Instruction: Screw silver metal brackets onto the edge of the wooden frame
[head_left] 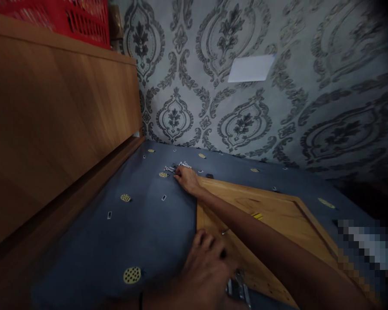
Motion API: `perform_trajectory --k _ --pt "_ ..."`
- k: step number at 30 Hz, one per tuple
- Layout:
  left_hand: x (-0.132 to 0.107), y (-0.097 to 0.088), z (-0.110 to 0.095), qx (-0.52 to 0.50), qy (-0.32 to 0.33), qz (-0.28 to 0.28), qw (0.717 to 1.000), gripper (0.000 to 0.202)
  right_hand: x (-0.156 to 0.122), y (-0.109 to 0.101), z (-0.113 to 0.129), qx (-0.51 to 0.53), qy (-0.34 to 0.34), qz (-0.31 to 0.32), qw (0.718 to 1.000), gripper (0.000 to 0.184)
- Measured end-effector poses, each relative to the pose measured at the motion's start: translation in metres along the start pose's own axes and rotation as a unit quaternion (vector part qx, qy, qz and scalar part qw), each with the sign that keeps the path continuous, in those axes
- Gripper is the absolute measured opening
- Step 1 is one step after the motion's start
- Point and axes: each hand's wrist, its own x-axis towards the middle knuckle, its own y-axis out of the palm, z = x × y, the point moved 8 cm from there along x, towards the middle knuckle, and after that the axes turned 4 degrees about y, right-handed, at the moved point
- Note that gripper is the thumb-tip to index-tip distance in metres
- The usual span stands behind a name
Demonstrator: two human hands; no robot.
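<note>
My right hand [187,178] reaches far forward to a small heap of metal parts [177,165] on the blue cloth near the wall. Its fingers are bent together over them, and what they pinch is too small to name. My left hand [207,262] rests close to me with its fingers spread flat on the near left edge of a wooden panel [278,206]. The panel lies flat on the cloth under my right forearm. A shiny metal piece [237,288] lies just beside my left hand. A yellow mark [257,215] shows on the panel.
The blue cloth [139,232] has yellow dotted circles and small dark marks. A tall wooden cabinet side [51,120] stands on the left with a red crate [80,19] on top. A patterned grey wall [245,107] with a white patch closes the far side.
</note>
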Motion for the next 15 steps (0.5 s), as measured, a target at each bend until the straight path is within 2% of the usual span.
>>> perform_trajectory --k 8,12,15 --pt "-0.001 -0.004 -0.003 0.018 -0.001 0.011 1.0 0.059 0.002 -0.002 0.005 0.021 -0.004 0.016 1.0 0.038" --pt "-0.003 -0.007 -0.006 0.023 0.015 -0.014 1.0 0.057 -0.007 -0.006 -0.001 0.076 -0.016 0.009 0.997 0.038" --pt "-0.003 -0.008 -0.006 0.036 0.019 -0.016 0.999 0.058 -0.022 -0.019 -0.012 0.148 -0.022 -0.006 0.989 0.038"
